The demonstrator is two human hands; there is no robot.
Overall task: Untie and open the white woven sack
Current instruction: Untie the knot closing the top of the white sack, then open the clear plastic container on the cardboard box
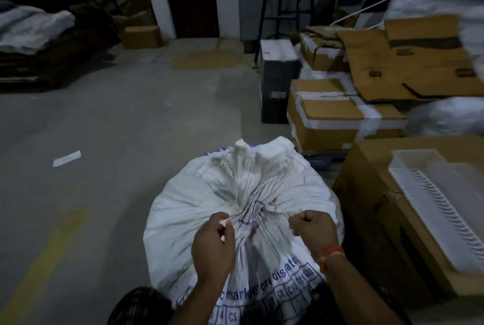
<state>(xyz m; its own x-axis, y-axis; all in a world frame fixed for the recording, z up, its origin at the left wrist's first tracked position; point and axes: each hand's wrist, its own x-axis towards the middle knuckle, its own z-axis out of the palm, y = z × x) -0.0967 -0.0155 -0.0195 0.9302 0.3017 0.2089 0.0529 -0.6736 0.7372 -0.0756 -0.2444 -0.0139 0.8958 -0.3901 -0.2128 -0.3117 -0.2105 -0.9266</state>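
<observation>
A large white woven sack [188, 209] with blue printed lettering stands on the floor just in front of me. Its mouth is gathered into tight pleats and bound at a tied neck [258, 208], with the loose top fanned out beyond. My left hand [213, 244] pinches a white tie strand at the left of the neck. My right hand [313, 229] is fisted at the right of the neck, gripping the other end of the white tie. An orange band sits on my right wrist.
Cardboard boxes [330, 120] are stacked close on the right, one bearing a white plastic tray [440, 209]. A black box [275, 83] and a ladder stand behind. Bare concrete floor [117, 125] with a paper scrap [66, 158] spreads to the left.
</observation>
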